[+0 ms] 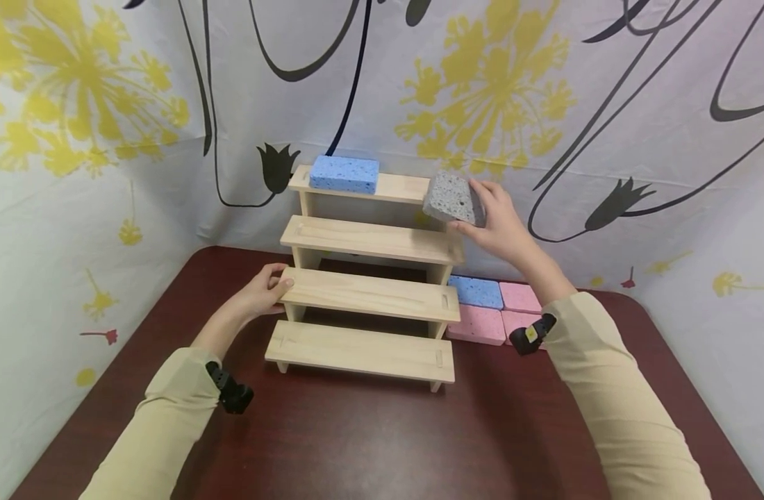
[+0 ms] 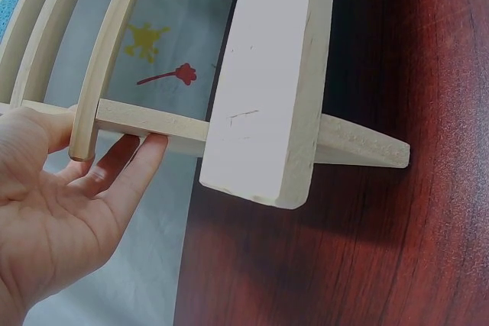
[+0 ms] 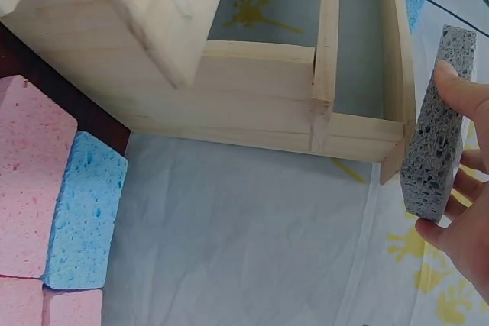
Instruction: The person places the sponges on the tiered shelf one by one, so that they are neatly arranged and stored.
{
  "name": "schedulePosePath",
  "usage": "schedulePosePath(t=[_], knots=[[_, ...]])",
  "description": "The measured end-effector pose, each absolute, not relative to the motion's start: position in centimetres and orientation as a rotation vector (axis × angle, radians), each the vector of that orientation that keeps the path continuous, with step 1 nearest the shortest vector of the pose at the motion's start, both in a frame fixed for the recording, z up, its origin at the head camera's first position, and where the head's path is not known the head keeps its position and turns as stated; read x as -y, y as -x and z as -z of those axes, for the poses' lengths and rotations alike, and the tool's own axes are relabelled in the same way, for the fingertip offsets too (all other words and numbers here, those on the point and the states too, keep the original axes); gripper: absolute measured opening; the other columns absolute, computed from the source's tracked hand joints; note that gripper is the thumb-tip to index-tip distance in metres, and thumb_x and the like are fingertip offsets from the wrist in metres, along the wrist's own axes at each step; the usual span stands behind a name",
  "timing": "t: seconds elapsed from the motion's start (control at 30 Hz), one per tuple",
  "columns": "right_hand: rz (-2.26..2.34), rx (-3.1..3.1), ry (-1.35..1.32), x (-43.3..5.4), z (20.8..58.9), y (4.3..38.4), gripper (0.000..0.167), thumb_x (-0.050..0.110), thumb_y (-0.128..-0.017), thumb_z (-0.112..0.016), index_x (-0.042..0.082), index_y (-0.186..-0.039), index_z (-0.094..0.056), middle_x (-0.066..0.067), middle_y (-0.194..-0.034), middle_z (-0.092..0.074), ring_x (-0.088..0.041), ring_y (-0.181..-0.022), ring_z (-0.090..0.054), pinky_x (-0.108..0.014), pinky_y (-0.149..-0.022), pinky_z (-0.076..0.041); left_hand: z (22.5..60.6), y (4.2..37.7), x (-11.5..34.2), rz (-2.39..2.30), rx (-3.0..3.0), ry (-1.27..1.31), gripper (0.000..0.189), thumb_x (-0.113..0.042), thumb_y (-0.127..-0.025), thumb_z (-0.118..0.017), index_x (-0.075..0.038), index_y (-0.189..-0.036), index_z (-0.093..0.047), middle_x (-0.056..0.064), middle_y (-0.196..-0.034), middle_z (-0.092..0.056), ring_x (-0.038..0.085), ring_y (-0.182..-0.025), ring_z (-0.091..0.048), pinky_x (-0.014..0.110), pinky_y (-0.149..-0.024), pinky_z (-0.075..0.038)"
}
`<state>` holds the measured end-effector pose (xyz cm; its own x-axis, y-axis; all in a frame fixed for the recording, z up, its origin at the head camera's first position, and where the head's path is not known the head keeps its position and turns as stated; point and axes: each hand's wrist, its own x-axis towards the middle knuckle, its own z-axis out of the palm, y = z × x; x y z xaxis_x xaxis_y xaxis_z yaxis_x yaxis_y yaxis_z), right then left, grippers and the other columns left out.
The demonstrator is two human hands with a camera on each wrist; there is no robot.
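Note:
A small wooden step shelf (image 1: 369, 292) with several tiers stands on the dark red table. My right hand (image 1: 499, 221) holds a grey speckled sponge (image 1: 452, 198) at the right end of the top tier, thumb on one face and fingers on the other. In the right wrist view the grey sponge (image 3: 440, 131) is close beside the top board's end. A blue sponge (image 1: 343, 173) lies on the left part of the top tier. My left hand (image 1: 261, 292) grips the left end of the second tier from the bottom, its fingers (image 2: 126, 181) under the board.
Right of the shelf, pink sponges (image 1: 476, 325) and another blue sponge (image 1: 476, 292) lie side by side on the table (image 1: 357, 444). A patterned white cloth (image 1: 382, 90) hangs close behind the shelf and along both sides.

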<state>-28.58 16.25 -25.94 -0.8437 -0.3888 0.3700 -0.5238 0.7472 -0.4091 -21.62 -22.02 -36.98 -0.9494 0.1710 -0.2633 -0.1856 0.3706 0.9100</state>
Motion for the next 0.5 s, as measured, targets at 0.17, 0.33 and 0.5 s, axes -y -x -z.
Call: schedulePosePath(t=[0.17,0.33,0.5], knots=[[-0.715,2.716,-0.717,-15.4,25.0,29.4,0.077,0.02,-0.083,-0.068,-0.003,-0.142,-0.024,-0.028,-0.141,-0.027,-0.044,-0.131,-0.024,-0.057,-0.109,-0.021,37.0,21.6,22.0,-1.602,-2.316,0.032,0.056,-0.017,-0.1,-0.033,-0.001,-0.144,-0.002,0.033,-0.139,-0.028,0.045,-0.121,-0.042,0.049,-0.097,-0.044],[-0.616,2.724,-0.729,-14.5,24.1,30.3,0.075,0.022,-0.085,-0.066,-0.001,-0.142,-0.024,-0.025,-0.143,-0.028,-0.041,-0.132,-0.025,-0.054,-0.111,-0.02,37.0,21.6,22.0,-1.593,-2.313,0.039,0.056,-0.018,-0.1,-0.033,-0.002,-0.144,-0.002,0.032,-0.14,-0.027,0.044,-0.122,-0.042,0.048,-0.098,-0.043],[-0.522,2.782,-0.728,-13.4,23.4,31.1,0.074,0.026,-0.086,-0.063,0.001,-0.143,-0.023,-0.023,-0.146,-0.026,-0.041,-0.134,-0.022,-0.054,-0.113,-0.016,37.1,21.5,22.1,-1.596,-2.311,0.049,0.056,-0.019,-0.1,-0.034,-0.003,-0.144,-0.003,0.032,-0.14,-0.027,0.044,-0.122,-0.041,0.048,-0.098,-0.043]])
